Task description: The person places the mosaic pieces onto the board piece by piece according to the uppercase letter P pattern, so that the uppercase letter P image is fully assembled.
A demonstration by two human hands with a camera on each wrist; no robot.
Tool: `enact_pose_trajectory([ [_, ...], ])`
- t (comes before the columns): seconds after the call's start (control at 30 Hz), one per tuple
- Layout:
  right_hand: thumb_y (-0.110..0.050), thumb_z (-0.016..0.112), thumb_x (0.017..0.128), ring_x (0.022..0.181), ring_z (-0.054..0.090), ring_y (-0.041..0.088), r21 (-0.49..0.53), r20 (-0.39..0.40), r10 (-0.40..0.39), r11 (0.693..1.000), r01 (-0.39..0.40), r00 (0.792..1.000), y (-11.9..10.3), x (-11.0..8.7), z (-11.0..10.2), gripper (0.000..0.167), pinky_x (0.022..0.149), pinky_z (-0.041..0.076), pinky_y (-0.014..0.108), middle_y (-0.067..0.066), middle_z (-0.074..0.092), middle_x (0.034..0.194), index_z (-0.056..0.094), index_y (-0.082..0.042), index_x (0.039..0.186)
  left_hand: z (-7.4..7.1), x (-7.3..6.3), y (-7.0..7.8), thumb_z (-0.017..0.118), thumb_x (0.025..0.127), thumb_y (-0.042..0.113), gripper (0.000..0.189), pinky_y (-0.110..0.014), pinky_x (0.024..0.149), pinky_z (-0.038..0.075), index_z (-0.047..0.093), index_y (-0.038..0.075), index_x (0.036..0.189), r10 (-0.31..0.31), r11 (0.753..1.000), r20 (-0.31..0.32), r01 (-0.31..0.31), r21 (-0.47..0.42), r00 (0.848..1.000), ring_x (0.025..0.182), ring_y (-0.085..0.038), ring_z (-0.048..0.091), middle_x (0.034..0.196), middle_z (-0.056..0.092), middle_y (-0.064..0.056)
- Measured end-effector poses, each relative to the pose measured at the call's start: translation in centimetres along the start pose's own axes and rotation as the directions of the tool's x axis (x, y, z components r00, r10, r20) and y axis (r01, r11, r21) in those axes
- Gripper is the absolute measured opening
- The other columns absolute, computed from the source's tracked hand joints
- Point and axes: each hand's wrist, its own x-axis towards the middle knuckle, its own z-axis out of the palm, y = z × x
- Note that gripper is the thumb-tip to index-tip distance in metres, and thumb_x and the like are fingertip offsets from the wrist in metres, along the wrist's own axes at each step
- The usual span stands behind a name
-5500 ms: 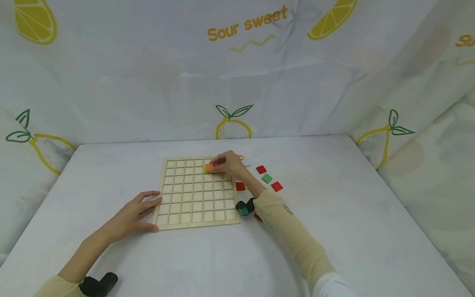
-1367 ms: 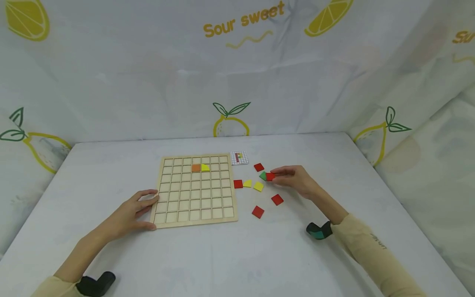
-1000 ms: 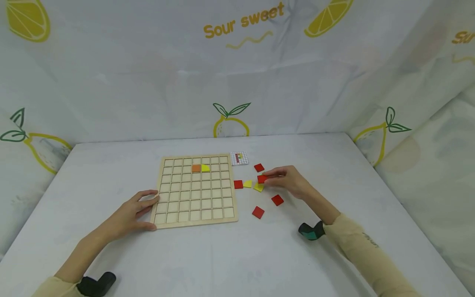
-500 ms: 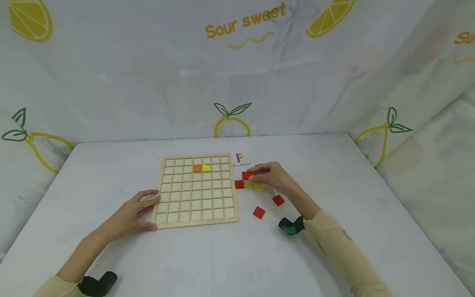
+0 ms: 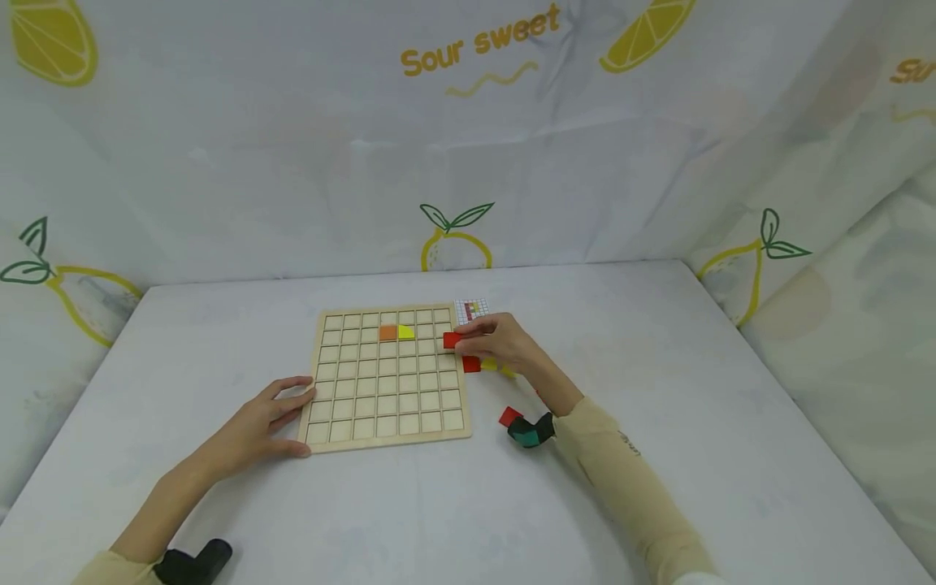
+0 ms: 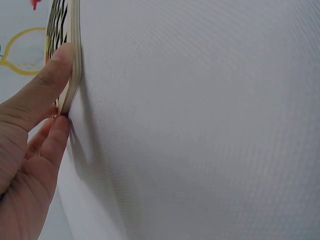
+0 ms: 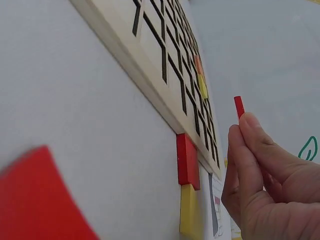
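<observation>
My right hand (image 5: 500, 340) pinches a red square tile (image 5: 450, 340) between thumb and fingers, over the right rim of the wooden grid board (image 5: 358, 406). In the right wrist view the pinched red tile (image 7: 239, 105) stands on edge, raised off the board. An orange tile (image 5: 387, 332) and a yellow piece (image 5: 405, 331) sit side by side in cells of an upper row. At the near left corner, my left hand (image 5: 266, 422) rests its thumb and fingertips against the board's edge, as the left wrist view also shows on the board side (image 6: 75, 50).
Touching the board's right side lies another red tile (image 5: 471, 365), with yellow pieces (image 5: 488, 365) beside it. A further red tile (image 5: 509, 415) is partly covered by the right wrist's black strap (image 5: 532, 431). A small printed grid card (image 5: 470, 309) lies at the upper right corner.
The orange and yellow pieces have come to lie in neighbouring cells. My right hand has since carried the red tile left from the loose pieces to the board's rim. My left hand stays put.
</observation>
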Motion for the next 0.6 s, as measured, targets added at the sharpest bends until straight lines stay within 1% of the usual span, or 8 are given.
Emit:
enact_pose_trajectory([
  [0.1, 0.004, 0.070, 0.084, 0.083, 0.067, 0.018, 0.077, 0.005, 0.017, 0.997, -0.017, 1.000, -0.3, 0.6, 0.6, 0.032, 0.084, 0.059, 0.033, 0.014, 0.062, 0.103, 0.063, 0.009, 0.115, 0.0, 0.0, 0.0, 0.084, 0.067, 0.010, 0.082, -0.035, 0.096, 0.047, 0.043, -0.021, 0.131, 0.014, 1.000, -0.004, -0.014, -0.008, 1.000, 0.121, -0.046, 0.046, 0.142, 0.031, -0.027],
  [0.17, 0.004, 0.070, 0.083, 0.084, 0.069, 0.018, 0.091, -0.003, 0.027, 0.995, -0.026, 1.000, -0.4, 1.0, 1.0, 0.031, 0.084, 0.058, 0.035, 0.013, 0.063, 0.100, 0.064, 0.009, 0.113, 0.0, 0.0, 0.0, 0.084, 0.068, 0.011, 0.082, -0.035, 0.096, 0.047, 0.043, -0.021, 0.131, 0.019, 1.000, -0.004, -0.019, -0.011, 1.000, 0.121, -0.045, 0.047, 0.143, 0.031, -0.027],
  [0.3, -0.001, 0.073, 0.082, 0.081, 0.068, 0.015, 0.040, -0.022, 0.036, 0.999, -0.035, 0.999, -0.7, 1.6, 1.6, 0.030, 0.080, 0.060, 0.030, 0.009, 0.066, 0.095, 0.067, 0.005, 0.111, 0.0, 0.0, 0.1, 0.084, 0.068, 0.013, 0.082, -0.036, 0.096, 0.048, 0.043, -0.020, 0.132, 0.012, 1.000, 0.000, -0.012, 0.002, 1.000, 0.122, -0.045, 0.047, 0.143, 0.031, -0.026],
  [0.4, -0.001, 0.075, 0.081, 0.077, 0.067, 0.014, 0.033, -0.034, 0.035, 0.999, -0.034, 0.999, -0.9, 1.9, 2.1, 0.030, 0.077, 0.060, 0.028, 0.008, 0.067, 0.092, 0.068, 0.003, 0.110, -0.1, 0.0, 0.0, 0.084, 0.068, 0.011, 0.082, -0.036, 0.096, 0.048, 0.043, -0.020, 0.132, -0.002, 1.000, 0.002, 0.002, 0.003, 1.000, 0.122, -0.045, 0.047, 0.144, 0.031, -0.026],
  [0.53, 0.000, 0.074, 0.081, 0.073, 0.067, 0.013, 0.039, -0.047, 0.014, 0.999, -0.012, 0.999, -0.8, 2.4, 2.8, 0.029, 0.077, 0.060, 0.029, 0.008, 0.069, 0.090, 0.068, 0.003, 0.110, -0.1, 0.0, 0.1, 0.083, 0.068, 0.008, 0.081, -0.035, 0.097, 0.047, 0.042, -0.020, 0.131, -0.011, 1.000, 0.002, 0.011, -0.008, 1.000, 0.122, -0.045, 0.047, 0.144, 0.031, -0.027],
  [0.6, 0.000, 0.074, 0.081, 0.073, 0.067, 0.013, 0.026, -0.049, -0.005, 1.000, 0.006, 0.999, -0.8, 2.5, 3.1, 0.029, 0.076, 0.060, 0.029, 0.009, 0.069, 0.091, 0.068, 0.004, 0.109, 0.0, 0.0, 0.0, 0.084, 0.068, 0.008, 0.081, -0.035, 0.096, 0.047, 0.043, -0.020, 0.131, -0.010, 1.000, 0.001, 0.010, -0.002, 1.000, 0.122, -0.045, 0.047, 0.144, 0.031, -0.027],
])
